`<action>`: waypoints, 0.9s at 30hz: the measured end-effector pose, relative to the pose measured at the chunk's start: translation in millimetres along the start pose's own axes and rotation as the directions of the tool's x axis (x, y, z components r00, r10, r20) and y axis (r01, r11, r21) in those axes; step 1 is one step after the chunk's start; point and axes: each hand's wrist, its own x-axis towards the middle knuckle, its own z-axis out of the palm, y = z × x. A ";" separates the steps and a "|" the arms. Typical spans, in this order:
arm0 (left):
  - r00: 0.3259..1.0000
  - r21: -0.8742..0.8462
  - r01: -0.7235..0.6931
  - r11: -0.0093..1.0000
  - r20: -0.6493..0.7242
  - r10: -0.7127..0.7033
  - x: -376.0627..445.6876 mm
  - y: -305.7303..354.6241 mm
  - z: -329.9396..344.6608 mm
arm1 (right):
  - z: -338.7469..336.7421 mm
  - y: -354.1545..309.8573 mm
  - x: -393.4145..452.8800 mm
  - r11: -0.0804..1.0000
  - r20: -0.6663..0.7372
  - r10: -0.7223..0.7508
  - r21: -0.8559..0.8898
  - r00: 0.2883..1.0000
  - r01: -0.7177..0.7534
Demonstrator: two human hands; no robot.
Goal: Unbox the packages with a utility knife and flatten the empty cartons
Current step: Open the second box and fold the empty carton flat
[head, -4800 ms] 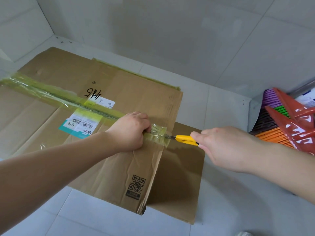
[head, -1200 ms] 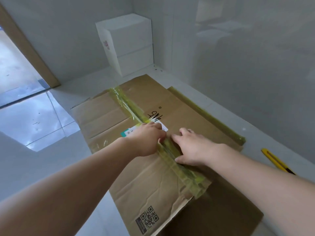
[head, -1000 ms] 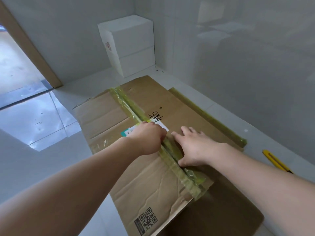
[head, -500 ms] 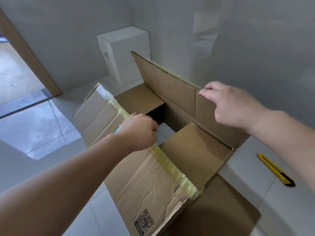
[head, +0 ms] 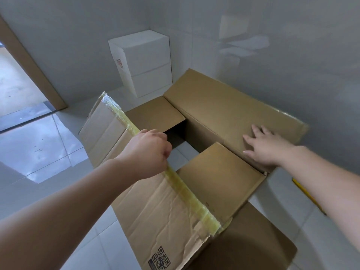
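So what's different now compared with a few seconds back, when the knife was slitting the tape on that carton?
The right hand let go of the yellow knife, which now lies on the floor, and presses flat on the far flap, pushed open outward. The left hand lifted the near flap by its taped edge, so the carton's top stands open. Unchanged: the white boxes against the wall.

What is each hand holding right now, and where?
Left hand grips the near flap's taped edge. Right hand holds nothing, pressing flat on the far flap.
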 end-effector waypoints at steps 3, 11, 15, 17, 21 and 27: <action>1.000 -0.005 -0.001 1.000 -0.013 0.001 -2.2 1.7 -1.5 | 21.9 -17.4 4.4 0.974 0.152 -0.005 0.223 0.988 -0.029; 0.996 -0.090 0.069 0.994 -0.053 -0.073 -11.7 4.0 -11.6 | 5.5 -65.1 12.6 0.972 -0.061 -0.218 0.076 0.974 0.223; 0.967 -0.127 0.251 0.960 -0.017 -0.255 -27.4 2.7 -38.7 | -6.3 -122.0 11.2 0.897 -0.099 -0.429 0.069 0.898 0.436; 0.935 -0.097 0.354 0.930 0.033 -0.353 -35.2 2.1 -55.5 | -7.7 -142.4 9.0 0.870 -0.080 -0.474 0.114 0.877 0.480; 0.857 0.175 0.461 0.870 0.168 -0.488 -56.5 -10.8 -76.9 | -16.0 -168.7 7.1 0.846 -0.056 -0.506 0.163 0.861 0.508; 0.534 0.297 0.596 0.746 0.546 -0.645 -116.8 -52.1 -32.4 | -25.3 -178.5 2.9 0.819 -0.200 -0.521 0.155 0.830 0.552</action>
